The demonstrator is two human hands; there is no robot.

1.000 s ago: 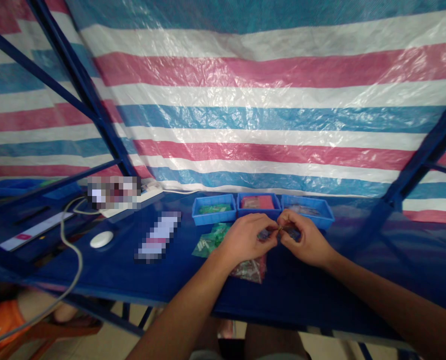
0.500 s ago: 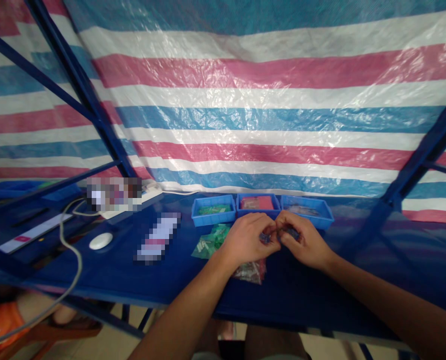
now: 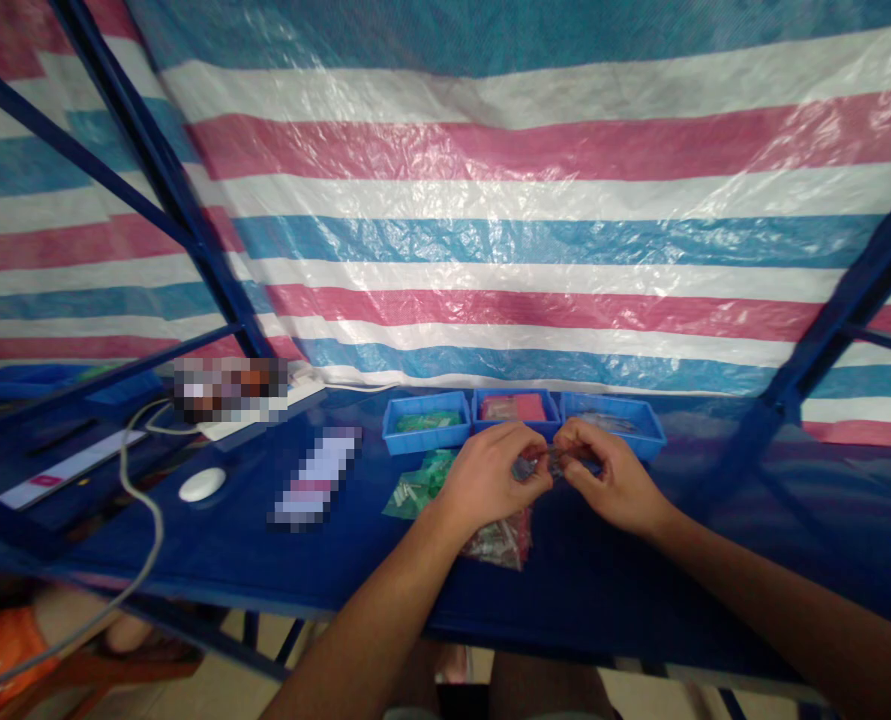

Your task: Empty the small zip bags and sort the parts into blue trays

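Between my two hands is a small clear plastic bag [image 3: 529, 466], mostly covered by the fingers. My left hand [image 3: 494, 468] pinches one side of it between thumb and curled fingers. On the other side, the thumb and fingers of my right hand [image 3: 610, 475] are closed on the bag's edge. Green plastic bags [image 3: 415, 487] lie on the table just left of my left hand. Below that hand rests a reddish clear bag [image 3: 499, 542] with small things inside, partly hidden by the wrist.
Behind the hands stand three blue bins: one with green bags [image 3: 426, 440], one with red bags [image 3: 516, 395], one with clear bags [image 3: 616, 447]. Leftward are a blurred-out flat object [image 3: 316, 480], a white mouse-like object [image 3: 202, 484] and a cable [image 3: 158, 530]. Part of another person in orange [image 3: 2, 650] shows lower left.
My hands have drawn slightly apart, the right one shifting a little to the right. More of the clear bag now shows between the fingertips.
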